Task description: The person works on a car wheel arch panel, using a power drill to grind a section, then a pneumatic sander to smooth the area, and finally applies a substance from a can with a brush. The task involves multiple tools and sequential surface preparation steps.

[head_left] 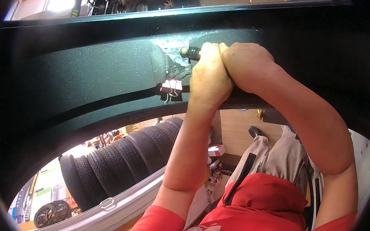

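Both my hands are closed around a black-bodied tool with a rounded tan tip (184,51). My left hand (211,76) wraps the tool just behind its black neck. Pressed against it from the right, my right hand (249,66) is closed too; the rest of the tool is hidden in the grip. The tip is at a brightly lit, scuffed patch (166,43) on the inner wall of a large dark tyre (97,67); whether it touches, I cannot tell. Below, a binder clip (172,86) with wire handles grips the wall's edge.
Several black tyres (123,158) stand in a row on the lower left, beyond a pale metal rail (117,201). A small red-and-white box (216,150) lies near my left forearm. Machinery (109,1) and a bright light (61,2) show past the tyre's upper edge.
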